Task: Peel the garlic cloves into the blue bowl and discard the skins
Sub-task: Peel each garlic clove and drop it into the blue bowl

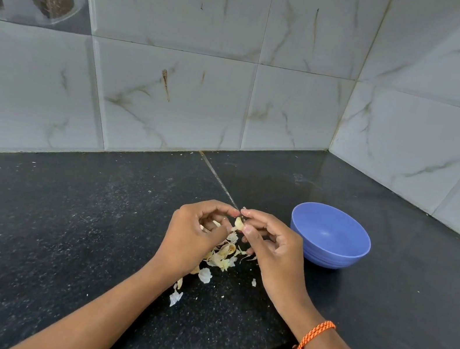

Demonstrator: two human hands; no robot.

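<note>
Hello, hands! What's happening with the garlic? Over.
Left hand and right hand both pinching one garlic clove. Skins piled below on counter. Blue bowl looks empty, path clear.

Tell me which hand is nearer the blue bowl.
Right. The right hand is just left of the blue bowl; the left hand is farther left, beyond the garlic clove.

Both hands, left hand (193, 229) and right hand (272, 243), pinch a garlic clove (238, 223) above loose skins (219, 260) on the black counter (60, 221), near the blue bowl (331, 238).
</note>
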